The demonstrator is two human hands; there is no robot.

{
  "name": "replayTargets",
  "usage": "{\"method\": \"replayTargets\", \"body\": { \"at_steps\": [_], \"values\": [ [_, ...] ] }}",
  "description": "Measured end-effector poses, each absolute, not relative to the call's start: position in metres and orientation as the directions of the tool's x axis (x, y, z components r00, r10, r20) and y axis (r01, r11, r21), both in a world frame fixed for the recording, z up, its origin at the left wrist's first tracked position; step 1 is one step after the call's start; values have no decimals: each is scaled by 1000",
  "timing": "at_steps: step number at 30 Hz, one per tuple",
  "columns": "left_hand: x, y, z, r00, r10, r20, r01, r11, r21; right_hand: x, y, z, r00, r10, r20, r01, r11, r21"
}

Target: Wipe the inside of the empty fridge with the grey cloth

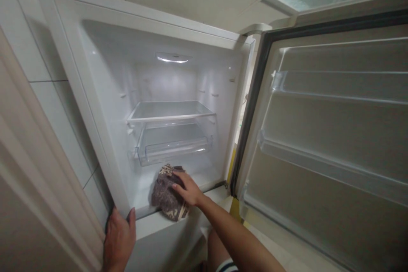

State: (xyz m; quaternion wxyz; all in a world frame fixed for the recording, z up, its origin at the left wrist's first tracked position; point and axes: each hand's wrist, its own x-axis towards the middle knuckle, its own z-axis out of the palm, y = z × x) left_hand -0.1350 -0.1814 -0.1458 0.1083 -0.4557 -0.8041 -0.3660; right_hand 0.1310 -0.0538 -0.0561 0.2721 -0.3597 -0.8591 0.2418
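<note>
A crumpled dark grey-brown cloth with a cream pattern lies over the front lip of the open refrigerator's floor. My right hand is closed on the cloth from the right, thumb and fingers pressing into it. Part of the cloth hangs over the sill. At the lower left, my left hand grips the front edge of the white refrigerator. Its thumb is on the front face, while the other fingers go round the side and are partly hidden.
Above the cloth are a clear drawer and a glass shelf. The refrigerator door stands wide open on the right, with clear door racks. A tiled wall runs close along the left side.
</note>
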Motion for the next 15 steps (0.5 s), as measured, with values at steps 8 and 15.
{"method": "replayTargets", "body": {
  "at_steps": [8, 15],
  "values": [
    [-40, -177, -110, -322, 624, 712, 918, 24, 395, 223, -55, -99, -271, 924, 269, 881, 351, -318],
    [-24, -121, -75, 64, 949, 308, 997, -74, 20, 224, -50, -128, -266, 884, 385, 861, 397, -317]
  ]
}}
